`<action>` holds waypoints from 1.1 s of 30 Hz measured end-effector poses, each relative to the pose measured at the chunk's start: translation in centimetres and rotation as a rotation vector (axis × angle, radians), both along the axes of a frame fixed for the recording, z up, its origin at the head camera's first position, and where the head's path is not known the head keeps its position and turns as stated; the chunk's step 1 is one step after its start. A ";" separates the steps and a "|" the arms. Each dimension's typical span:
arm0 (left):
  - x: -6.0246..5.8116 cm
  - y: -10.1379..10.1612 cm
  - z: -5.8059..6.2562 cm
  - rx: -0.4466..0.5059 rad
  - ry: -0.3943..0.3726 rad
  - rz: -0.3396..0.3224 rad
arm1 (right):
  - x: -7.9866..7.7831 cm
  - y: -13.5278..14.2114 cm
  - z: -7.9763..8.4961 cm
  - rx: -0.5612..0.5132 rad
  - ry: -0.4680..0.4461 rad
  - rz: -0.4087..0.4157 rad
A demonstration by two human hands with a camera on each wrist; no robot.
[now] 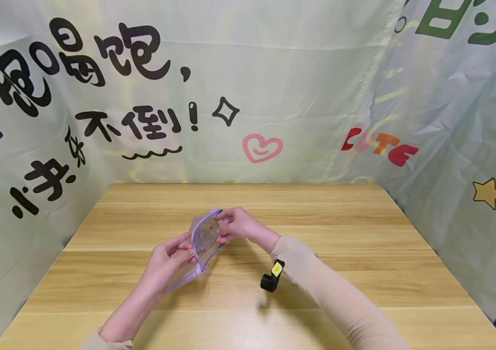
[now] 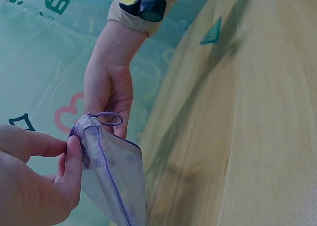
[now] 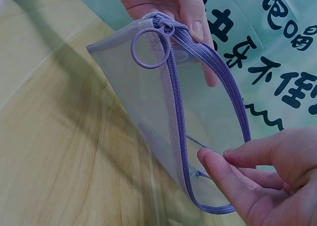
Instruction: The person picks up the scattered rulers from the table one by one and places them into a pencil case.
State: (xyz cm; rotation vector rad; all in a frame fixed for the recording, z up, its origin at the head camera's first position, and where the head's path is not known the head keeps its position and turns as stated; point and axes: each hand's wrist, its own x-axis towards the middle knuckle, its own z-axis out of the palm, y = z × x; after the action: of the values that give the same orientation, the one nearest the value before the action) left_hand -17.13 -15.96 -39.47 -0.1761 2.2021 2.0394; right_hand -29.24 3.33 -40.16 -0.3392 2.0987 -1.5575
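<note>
Held up above the table is a see-through mesh zipper pouch (image 3: 133, 97) with purple zipper edging and a round ring on its pull. Its mouth gapes wide. My left hand (image 1: 170, 257) pinches the edge of the pouch at the zipper-pull end, thumb against fingers. At the opposite side of the mouth, my right hand (image 1: 239, 226) grips the rim with bent fingers; the exact contact is partly covered by the fingers. Inside the pouch, thin blue lines and small dark marks show through, too faint to name.
A green triangular set square (image 2: 212, 31) lies on the wooden table (image 1: 362, 291); in the head view my right sleeve (image 1: 331, 296) mostly covers it. A black wrist camera (image 1: 271, 278) hangs below that sleeve. Printed cloth walls (image 1: 309, 97) enclose the table's back and sides.
</note>
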 end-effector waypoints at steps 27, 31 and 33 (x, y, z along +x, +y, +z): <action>-0.1 -0.3 -0.2 0.019 -0.010 -0.018 | 0.4 1.8 0.4 0.161 0.157 0.012; -0.1 -0.3 -0.2 0.025 -0.008 -0.014 | 0.4 2.3 0.3 0.167 0.175 0.009; -0.1 -0.3 -0.2 0.026 -0.009 -0.013 | 0.4 2.5 0.3 0.165 0.176 0.002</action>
State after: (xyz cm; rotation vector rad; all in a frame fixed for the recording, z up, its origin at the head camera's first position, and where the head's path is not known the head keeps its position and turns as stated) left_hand -17.24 -16.25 -39.65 -0.1675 2.1653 2.0549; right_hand -28.84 5.85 -39.91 -0.4319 2.3425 -1.3858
